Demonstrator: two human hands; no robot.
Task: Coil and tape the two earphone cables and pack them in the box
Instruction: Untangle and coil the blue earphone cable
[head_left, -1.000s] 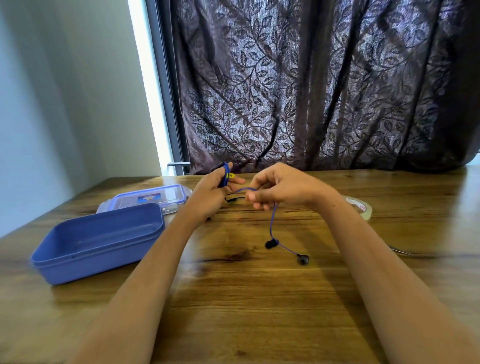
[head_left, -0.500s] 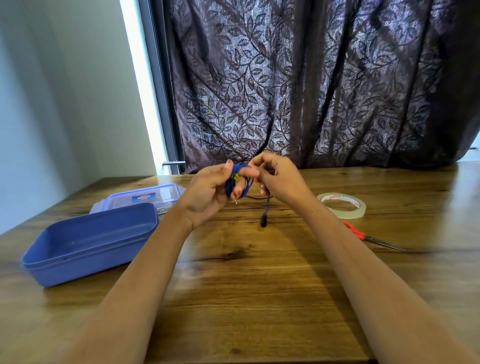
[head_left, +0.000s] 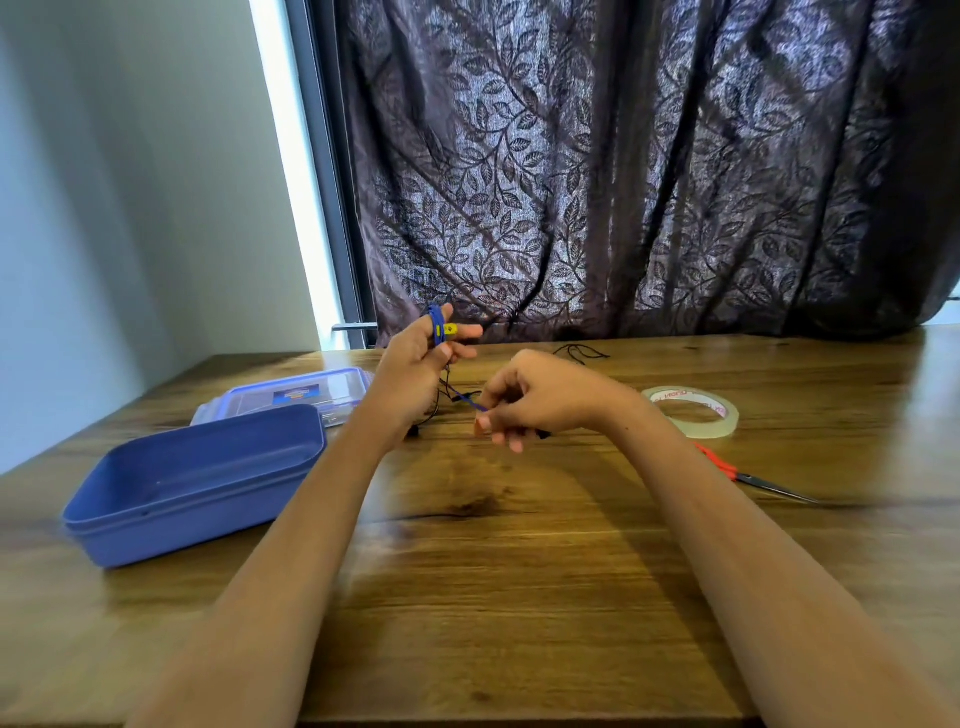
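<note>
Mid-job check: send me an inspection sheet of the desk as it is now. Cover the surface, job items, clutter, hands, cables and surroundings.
Surface: wooden table, grain showing in front of the arms.
Job's things: open blue box at left, its lid lying flat behind it; tape roll flat at right.
Clutter: scissors near the tape roll, red handles partly hidden by the right forearm.
Hands: left hand raised, cable wound round its fingers; right hand pinches the loose length.
Cables: blue cable partly coiled on the left hand; black cable loose on the table near the curtain.
Surroundings: dark leaf-patterned curtain, pale wall, bright window strip between them.
</note>
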